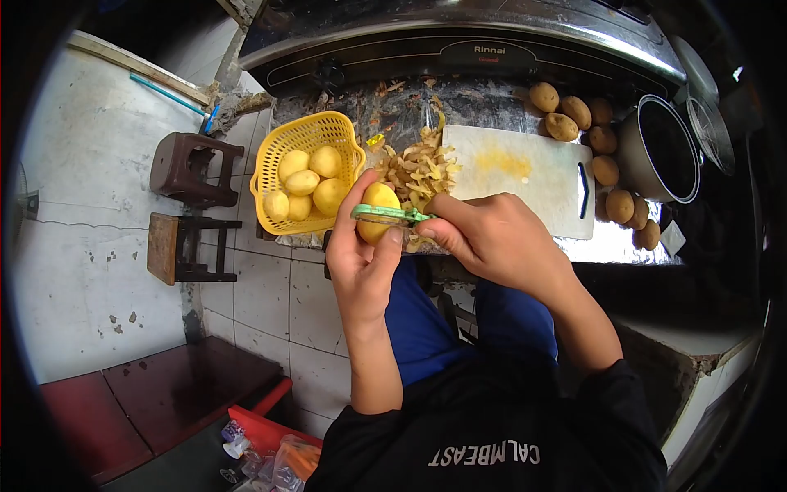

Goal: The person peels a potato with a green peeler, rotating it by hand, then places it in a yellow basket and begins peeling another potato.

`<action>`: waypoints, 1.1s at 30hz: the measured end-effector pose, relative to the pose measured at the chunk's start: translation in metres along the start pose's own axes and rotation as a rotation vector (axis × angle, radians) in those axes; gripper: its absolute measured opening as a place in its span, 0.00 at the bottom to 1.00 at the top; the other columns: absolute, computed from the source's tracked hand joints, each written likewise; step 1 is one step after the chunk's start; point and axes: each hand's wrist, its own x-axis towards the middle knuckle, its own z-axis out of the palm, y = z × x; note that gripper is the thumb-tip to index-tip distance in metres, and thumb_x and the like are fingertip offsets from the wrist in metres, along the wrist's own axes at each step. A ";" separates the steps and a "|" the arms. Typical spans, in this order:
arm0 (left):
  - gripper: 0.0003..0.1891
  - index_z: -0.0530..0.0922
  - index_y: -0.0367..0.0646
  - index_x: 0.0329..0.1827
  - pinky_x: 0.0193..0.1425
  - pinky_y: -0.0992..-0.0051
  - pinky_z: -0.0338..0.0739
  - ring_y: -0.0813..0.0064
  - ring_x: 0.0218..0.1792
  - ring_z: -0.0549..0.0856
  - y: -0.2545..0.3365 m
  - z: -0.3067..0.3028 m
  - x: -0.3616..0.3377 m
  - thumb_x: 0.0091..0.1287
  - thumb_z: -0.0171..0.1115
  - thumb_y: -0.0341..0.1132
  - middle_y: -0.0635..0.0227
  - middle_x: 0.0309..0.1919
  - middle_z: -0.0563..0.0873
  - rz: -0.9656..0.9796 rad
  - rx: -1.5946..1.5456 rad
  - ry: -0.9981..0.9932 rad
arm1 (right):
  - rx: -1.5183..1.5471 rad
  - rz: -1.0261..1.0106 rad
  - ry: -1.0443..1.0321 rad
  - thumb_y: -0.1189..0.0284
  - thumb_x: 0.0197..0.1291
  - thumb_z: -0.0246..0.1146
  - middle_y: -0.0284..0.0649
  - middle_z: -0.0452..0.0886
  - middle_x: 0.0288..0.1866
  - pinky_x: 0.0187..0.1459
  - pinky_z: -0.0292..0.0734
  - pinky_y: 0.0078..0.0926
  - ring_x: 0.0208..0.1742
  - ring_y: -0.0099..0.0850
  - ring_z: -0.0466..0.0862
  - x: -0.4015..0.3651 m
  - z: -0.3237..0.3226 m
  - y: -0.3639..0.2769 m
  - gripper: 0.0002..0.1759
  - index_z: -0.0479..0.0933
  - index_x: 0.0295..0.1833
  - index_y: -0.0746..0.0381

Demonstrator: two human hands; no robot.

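Observation:
My left hand [361,266] is closed around a pale yellow peeled potato [380,197], fingers behind it and thumb in front. In my right hand [496,238] is a green peeler [393,215], gripped by its handle, with its blade lying across the potato. Just beyond my hands, a heap of potato peelings [420,166] covers part of the counter. To the left, a yellow plastic basket [269,156] holds several peeled potatoes [302,182]. A white cutting board [525,201] with a yellow stain lies beyond my right hand.
Several unpeeled potatoes [605,170] sit right of the board, beside a metal pot [652,156]. A black Rinnai stove [488,56] spans the counter's back. On the left stand a brown plastic stool [182,170] and a wooden-topped stool [162,248]. A red crate [270,430] is at lower left.

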 end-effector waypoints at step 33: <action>0.27 0.62 0.33 0.68 0.52 0.70 0.80 0.62 0.48 0.82 0.000 0.004 0.002 0.65 0.57 0.25 0.47 0.58 0.75 -0.010 -0.097 0.085 | 0.029 0.026 0.402 0.59 0.64 0.63 0.41 0.79 0.24 0.24 0.74 0.34 0.24 0.42 0.82 0.016 0.009 0.021 0.15 0.78 0.40 0.61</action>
